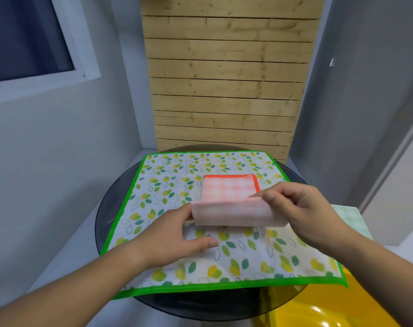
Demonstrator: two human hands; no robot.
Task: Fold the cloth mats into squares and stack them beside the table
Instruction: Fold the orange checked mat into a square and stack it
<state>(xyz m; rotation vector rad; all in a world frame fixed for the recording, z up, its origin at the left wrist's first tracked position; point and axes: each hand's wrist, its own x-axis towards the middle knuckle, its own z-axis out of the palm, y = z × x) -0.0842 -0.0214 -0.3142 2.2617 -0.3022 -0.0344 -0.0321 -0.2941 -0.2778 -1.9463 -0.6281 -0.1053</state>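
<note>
A small pink checked mat (229,188) with an orange border lies on a large leaf-print mat (167,199) edged in green. The pink mat's near half is lifted and curled over toward the far side, pale underside showing. My left hand (177,234) pinches its left near corner, thumb stretched along the leaf mat. My right hand (302,208) pinches the right near corner from above. The leaf mat lies spread flat over a round dark glass table (101,213).
A pale green checked cloth (352,218) lies to the right beyond my right wrist. A yellow translucent object (323,308) sits at the bottom right below the table edge. A wooden slat wall (224,79) stands behind the table, with grey walls at both sides.
</note>
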